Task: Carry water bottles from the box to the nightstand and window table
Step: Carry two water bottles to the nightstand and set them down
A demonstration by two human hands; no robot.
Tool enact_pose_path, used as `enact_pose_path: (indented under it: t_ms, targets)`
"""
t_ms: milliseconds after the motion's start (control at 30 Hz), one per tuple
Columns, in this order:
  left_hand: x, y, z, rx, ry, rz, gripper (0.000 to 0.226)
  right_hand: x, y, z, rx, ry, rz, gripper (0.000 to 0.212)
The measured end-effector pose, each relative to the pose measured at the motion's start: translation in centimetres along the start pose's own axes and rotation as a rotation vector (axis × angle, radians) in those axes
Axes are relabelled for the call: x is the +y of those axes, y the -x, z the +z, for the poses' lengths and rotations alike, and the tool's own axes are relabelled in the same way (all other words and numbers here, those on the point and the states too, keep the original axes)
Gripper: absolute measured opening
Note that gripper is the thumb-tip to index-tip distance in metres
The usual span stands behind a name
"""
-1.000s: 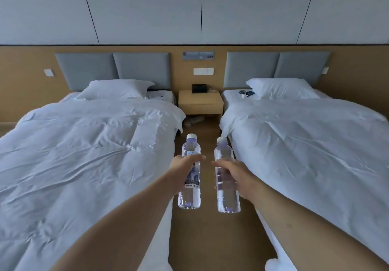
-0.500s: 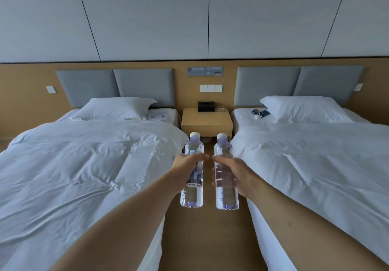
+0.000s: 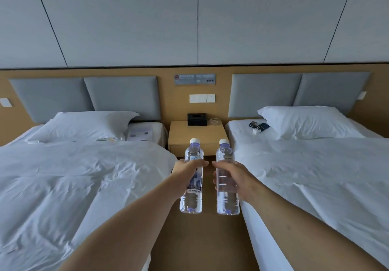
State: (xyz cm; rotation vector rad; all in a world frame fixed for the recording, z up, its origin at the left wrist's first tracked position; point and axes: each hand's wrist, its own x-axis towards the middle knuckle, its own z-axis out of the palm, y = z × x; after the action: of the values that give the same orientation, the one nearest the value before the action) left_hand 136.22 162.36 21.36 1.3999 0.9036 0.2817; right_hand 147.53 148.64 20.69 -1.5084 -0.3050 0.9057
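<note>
Two beds, left and right, flanked a far nightstand. Between them, the left hand held a labelled bottle upright in a closed grip; the right hand likewise held a plain bottle.

head view | worn at head height | faces forward-down along aisle toward nightstand | arms near, wall far

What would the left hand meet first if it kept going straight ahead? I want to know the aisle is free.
Probably the nightstand. The left hand, holding its bottle, points up the aisle at it; nothing shows between, though depth is unclear.
</note>
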Motion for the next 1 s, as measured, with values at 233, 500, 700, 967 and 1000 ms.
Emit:
enact_pose_path:
  t_ms: [233,500,700,967,1000]
  targets:
    - [7.4,-13.8,-0.8,-0.023,-0.043,-0.047,0.048,-6.8,-12.7,0.6,0.051,-0.003,0.040,0.052]
    - [10.4,-27.5,0.3,-0.013,-0.025,-0.090,0.053,-9.2,-26.5,0.4,0.071,0.023,0.065,0.052]
    - [13.6,-38.8,1.6,0.028,-0.033,-0.092,0.050,-12.1,-38.6,-0.7,0.021,0.063,0.087,0.067]
    - [20.8,-51.8,2.5,0.062,0.017,-0.124,0.066,-18.3,-54.0,-3.6,-0.043,0.051,0.137,0.059]
    - [21.4,-53.2,2.4,0.044,0.037,-0.122,0.073,-18.9,-55.6,-3.7,-0.048,0.024,0.133,0.057]
